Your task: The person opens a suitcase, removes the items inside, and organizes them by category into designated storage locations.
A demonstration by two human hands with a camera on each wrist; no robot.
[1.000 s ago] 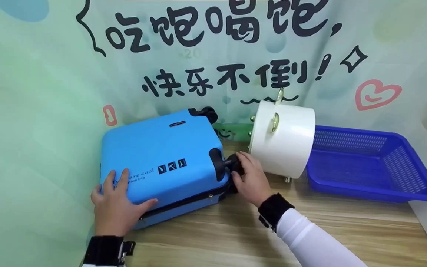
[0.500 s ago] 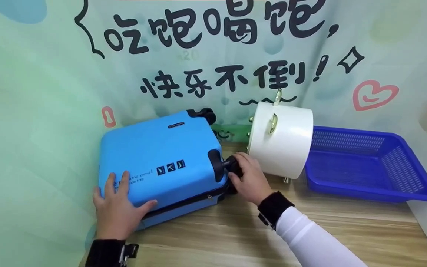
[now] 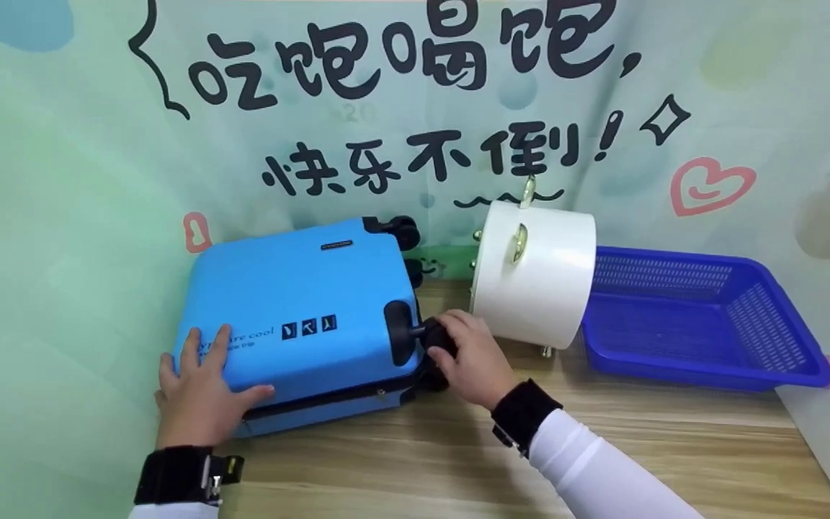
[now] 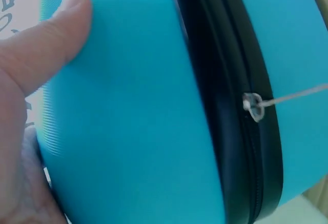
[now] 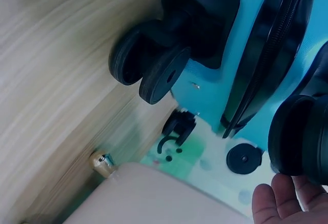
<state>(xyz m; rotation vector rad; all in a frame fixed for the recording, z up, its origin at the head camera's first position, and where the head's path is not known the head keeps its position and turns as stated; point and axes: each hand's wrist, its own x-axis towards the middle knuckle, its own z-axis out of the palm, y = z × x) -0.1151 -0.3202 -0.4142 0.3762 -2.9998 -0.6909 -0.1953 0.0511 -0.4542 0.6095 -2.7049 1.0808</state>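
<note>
A blue hard-shell suitcase (image 3: 300,288) lies flat on the wooden tabletop, its black caster wheels facing right. My left hand (image 3: 202,393) rests with spread fingers on its near left corner; in the left wrist view the thumb (image 4: 64,34) lies on the blue shell beside the black zipper band (image 4: 236,106). My right hand (image 3: 476,357) grips the near upper wheel (image 3: 438,337), partly covering it. In the right wrist view, fingertips (image 5: 287,196) touch that wheel (image 5: 302,137), and a lower wheel (image 5: 154,65) shows free of the hand.
Right of the suitcase stands a white round container (image 3: 537,274) with gold handles and small feet, close to my right hand. A blue plastic basket (image 3: 681,331) sits beyond it. A printed cloth backdrop (image 3: 386,94) borders the back and sides.
The head view has shifted, so everything sits further left. The suitcase has turned slightly, and another far wheel now shows at its right end. Both hands keep their places on it.
</note>
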